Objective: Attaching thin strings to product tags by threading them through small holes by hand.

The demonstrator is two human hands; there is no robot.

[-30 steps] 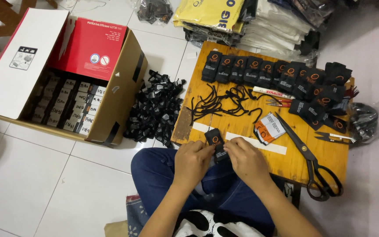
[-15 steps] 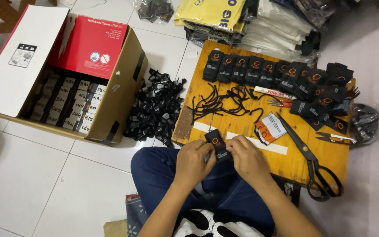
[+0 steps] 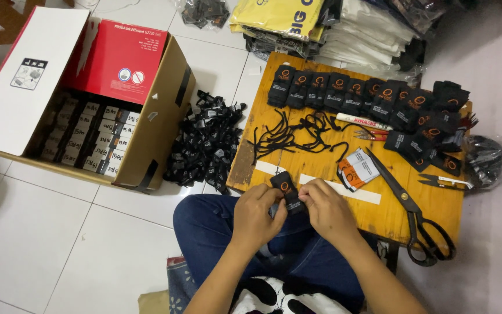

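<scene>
A small black tag with an orange round mark (image 3: 286,189) is gripped between my left hand (image 3: 257,216) and my right hand (image 3: 325,208), just above the near edge of a low wooden table (image 3: 379,203). Both hands pinch the tag from either side, fingers curled. A row of similar black tags (image 3: 344,90) lines the far edge of the table. Loose black strings (image 3: 297,134) lie in the middle of the table.
Large black scissors (image 3: 413,215) lie at the right of the table, with small snips (image 3: 445,181), a marker (image 3: 361,121) and a small card packet (image 3: 358,170). A heap of black tags (image 3: 204,145) is on the floor beside an open cardboard box (image 3: 158,116) of small boxes.
My hands have barely moved; they keep working the same black tag at the table's near edge.
</scene>
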